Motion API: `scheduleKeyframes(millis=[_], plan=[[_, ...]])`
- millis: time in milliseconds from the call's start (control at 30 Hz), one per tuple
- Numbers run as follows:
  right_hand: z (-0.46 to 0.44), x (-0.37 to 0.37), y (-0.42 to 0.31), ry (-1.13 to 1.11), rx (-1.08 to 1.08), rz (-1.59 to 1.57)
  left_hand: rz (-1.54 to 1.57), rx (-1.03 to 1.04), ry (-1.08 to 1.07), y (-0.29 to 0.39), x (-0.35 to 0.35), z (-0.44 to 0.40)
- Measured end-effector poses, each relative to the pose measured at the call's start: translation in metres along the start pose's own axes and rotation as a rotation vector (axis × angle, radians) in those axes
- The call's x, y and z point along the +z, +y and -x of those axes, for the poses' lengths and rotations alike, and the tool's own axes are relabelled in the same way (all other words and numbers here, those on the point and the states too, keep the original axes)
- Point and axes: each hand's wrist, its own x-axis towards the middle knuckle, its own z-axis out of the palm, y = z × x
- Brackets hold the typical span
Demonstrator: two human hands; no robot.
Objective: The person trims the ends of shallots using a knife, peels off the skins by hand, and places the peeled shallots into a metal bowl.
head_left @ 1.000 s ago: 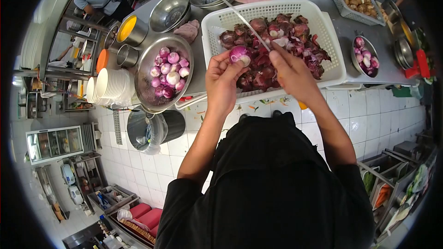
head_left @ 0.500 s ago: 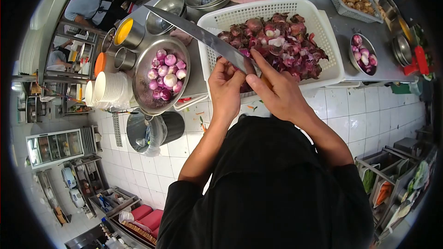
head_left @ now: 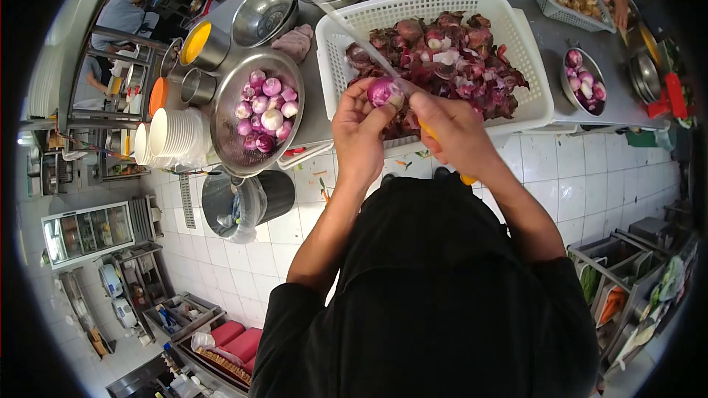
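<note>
My left hand (head_left: 359, 133) holds a purple and white onion (head_left: 386, 93) between thumb and fingers, over the near left part of a white perforated crate (head_left: 542, 96). In my right hand (head_left: 459, 133) is a long knife (head_left: 352, 29) with a yellow handle, its blade edge-on beside the onion and pointing to the upper left. Red onions and loose dark skins (head_left: 461, 66) fill much of the crate. Left of it, a steel colander (head_left: 225, 96) holds several peeled onions (head_left: 272, 119).
Steel bowls (head_left: 254, 11), a pink cloth (head_left: 295, 43) and stacked white containers (head_left: 177, 133) are on the left. Rightward are an onion bowl (head_left: 571, 107) and a mushroom crate (head_left: 549, 4), near another person's hand (head_left: 619, 7). A black bin (head_left: 276, 195) stands below.
The knife blade has turned from showing its broad side to edge-on. The onion shows again between my left fingers. Another person's hand has come in at the upper right.
</note>
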Motion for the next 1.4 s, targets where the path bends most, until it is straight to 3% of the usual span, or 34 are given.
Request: scheduleKeyframes(millis=[100, 267, 567, 767, 900, 1133, 1333, 1400], plan=[[-0.008, -0.025, -0.005, -0.047, 0.234, -0.135, 0.101, -0.015, -0.102, 0.004, -0.008, 0.002], [-0.023, -0.036, -0.002, 0.075, 0.295, -0.091, 0.266, -0.092, -0.127, 0.013, -0.018, -0.001], [-0.023, -0.031, 0.002, 0.032, 0.292, -0.059, 0.290, -0.134, -0.097, 0.016, -0.022, -0.009], [-0.005, 0.000, 0.010, 0.092, -0.147, 0.141, 0.164, -0.069, -0.078, 0.011, -0.014, -0.010], [0.006, 0.004, -0.008, 0.009, -0.119, 0.314, 0.158, -0.026, -0.064, 0.009, -0.004, -0.008], [0.003, 0.006, -0.009, 0.004, -0.192, 0.338, 0.086, -0.003, -0.062, 0.007, 0.000, -0.007], [-0.011, 0.010, 0.008, 0.018, -0.185, 0.064, 0.114, -0.002, -0.054, 0.007, -0.007, -0.008], [-0.012, 0.000, 0.002, -0.034, 0.001, -0.060, 0.159, -0.018, -0.038, 0.010, -0.008, -0.006]])
